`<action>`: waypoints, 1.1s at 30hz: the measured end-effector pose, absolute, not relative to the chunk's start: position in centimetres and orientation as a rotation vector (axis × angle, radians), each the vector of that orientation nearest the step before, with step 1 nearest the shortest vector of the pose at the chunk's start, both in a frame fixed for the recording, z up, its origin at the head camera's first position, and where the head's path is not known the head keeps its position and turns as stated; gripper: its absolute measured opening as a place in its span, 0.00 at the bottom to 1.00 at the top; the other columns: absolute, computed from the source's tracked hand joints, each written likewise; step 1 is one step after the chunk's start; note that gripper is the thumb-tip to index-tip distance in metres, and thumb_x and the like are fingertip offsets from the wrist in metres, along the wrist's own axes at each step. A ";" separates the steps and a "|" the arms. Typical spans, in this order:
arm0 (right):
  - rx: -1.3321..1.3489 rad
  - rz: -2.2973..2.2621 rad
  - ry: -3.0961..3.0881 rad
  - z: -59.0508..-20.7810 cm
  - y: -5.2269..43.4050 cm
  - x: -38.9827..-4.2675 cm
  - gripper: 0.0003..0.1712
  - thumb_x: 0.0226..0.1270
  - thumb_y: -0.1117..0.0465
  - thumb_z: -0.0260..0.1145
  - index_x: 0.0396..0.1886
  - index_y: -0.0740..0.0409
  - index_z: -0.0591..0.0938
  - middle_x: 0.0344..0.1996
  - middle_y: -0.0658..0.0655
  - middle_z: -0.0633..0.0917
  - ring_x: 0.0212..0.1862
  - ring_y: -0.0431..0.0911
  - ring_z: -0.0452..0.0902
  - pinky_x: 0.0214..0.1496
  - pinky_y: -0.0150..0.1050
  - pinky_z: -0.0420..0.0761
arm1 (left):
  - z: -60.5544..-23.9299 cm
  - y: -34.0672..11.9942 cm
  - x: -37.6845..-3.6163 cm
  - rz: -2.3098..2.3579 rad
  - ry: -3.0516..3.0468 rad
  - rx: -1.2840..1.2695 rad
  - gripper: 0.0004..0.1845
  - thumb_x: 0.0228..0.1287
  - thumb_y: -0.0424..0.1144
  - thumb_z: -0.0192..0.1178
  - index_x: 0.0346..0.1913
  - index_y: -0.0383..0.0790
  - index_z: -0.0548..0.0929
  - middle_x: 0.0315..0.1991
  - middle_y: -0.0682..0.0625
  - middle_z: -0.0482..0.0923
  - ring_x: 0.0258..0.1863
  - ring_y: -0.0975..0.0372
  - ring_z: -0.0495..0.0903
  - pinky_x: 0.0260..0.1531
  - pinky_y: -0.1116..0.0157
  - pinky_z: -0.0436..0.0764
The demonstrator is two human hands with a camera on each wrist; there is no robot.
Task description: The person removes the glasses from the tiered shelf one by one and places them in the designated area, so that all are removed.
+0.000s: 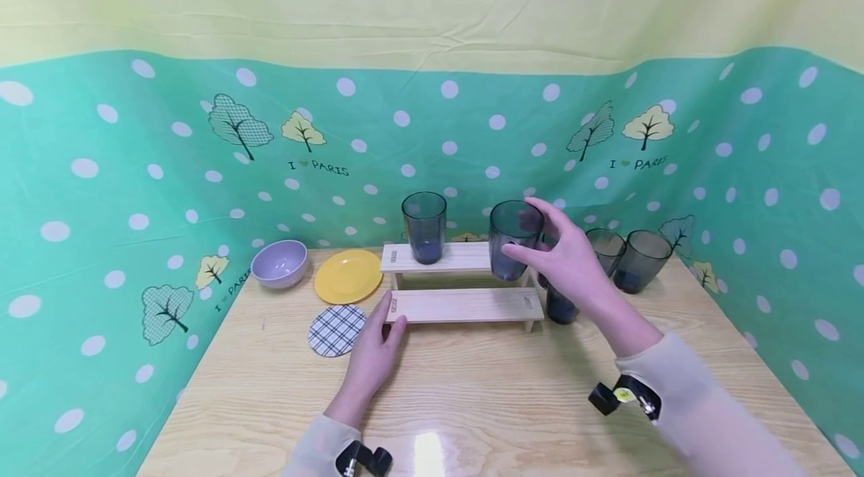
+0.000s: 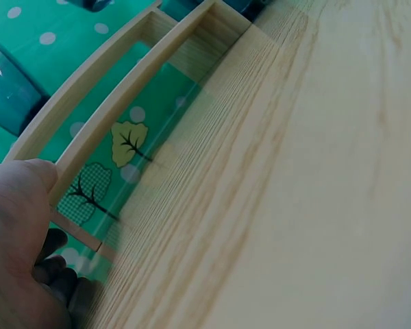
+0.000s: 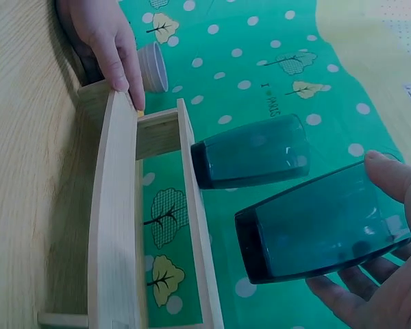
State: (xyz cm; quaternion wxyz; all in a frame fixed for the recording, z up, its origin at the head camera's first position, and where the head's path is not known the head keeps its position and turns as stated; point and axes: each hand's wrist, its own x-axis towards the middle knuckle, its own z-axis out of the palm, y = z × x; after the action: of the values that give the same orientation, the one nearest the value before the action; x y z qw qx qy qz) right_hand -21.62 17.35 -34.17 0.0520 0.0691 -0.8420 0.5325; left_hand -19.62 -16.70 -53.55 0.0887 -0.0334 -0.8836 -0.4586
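Observation:
A two-tier wooden rack (image 1: 466, 304) stands on the table. My left hand (image 1: 373, 353) holds its left end, thumb (image 2: 41, 171) on the lower tier and the other fingers curled beside it. One dark tinted glass tumbler (image 1: 424, 228) stands upright on the left of the upper tier. In my right hand (image 1: 574, 259) is a second tumbler (image 3: 322, 226), gripped between thumb and fingers from its right side. It is upright above the upper tier's right part; in the right wrist view its base shows apart from the board.
Right of the rack stand more tumblers (image 1: 643, 259), partly hidden by my right hand. At the left are a purple bowl (image 1: 280, 265), a yellow plate (image 1: 348, 277) and a checked round coaster (image 1: 336, 331). A patterned cloth (image 1: 448, 117) hangs behind the table.

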 end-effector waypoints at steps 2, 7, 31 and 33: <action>0.215 1.608 -2.564 -34.1 17.8 -21.2 0.58 0.65 0.38 0.84 0.89 0.37 0.64 0.77 0.59 0.74 0.75 0.62 0.74 0.74 0.61 0.79 | -53.6 -16.7 -19.6 -1.362 -2.630 -0.102 0.37 0.88 0.51 0.58 0.89 0.42 0.61 0.85 0.38 0.62 0.84 0.42 0.61 0.84 0.42 0.59; 0.217 1.562 -2.565 -33.8 19.1 -20.0 0.57 0.67 0.41 0.84 0.89 0.39 0.64 0.80 0.59 0.71 0.72 0.62 0.76 0.72 0.61 0.81 | -53.7 -16.7 -19.6 -1.368 -2.624 -0.110 0.37 0.88 0.51 0.57 0.89 0.42 0.61 0.86 0.38 0.61 0.84 0.42 0.61 0.84 0.42 0.58; 0.080 1.472 -2.571 -33.8 26.5 -16.7 0.55 0.72 0.45 0.81 0.91 0.40 0.61 0.77 0.62 0.75 0.66 0.46 0.80 0.50 0.21 0.85 | -53.7 -16.7 -19.7 -1.371 -2.610 -0.137 0.37 0.88 0.51 0.57 0.88 0.42 0.62 0.86 0.38 0.61 0.84 0.43 0.61 0.84 0.43 0.59; 0.061 1.460 -2.578 -33.8 27.1 -16.5 0.55 0.72 0.45 0.81 0.91 0.41 0.61 0.77 0.63 0.75 0.68 0.50 0.80 0.49 0.21 0.84 | -53.7 -16.8 -19.7 -1.376 -2.611 -0.136 0.36 0.88 0.51 0.57 0.89 0.43 0.61 0.86 0.39 0.61 0.85 0.44 0.60 0.85 0.44 0.58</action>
State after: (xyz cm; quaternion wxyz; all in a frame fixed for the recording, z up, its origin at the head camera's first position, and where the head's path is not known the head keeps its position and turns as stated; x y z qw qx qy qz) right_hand -16.46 27.10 -33.80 0.0892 0.0205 -0.8665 0.4907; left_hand -19.67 -16.77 -53.68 0.0936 -0.0459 -0.8799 -0.4637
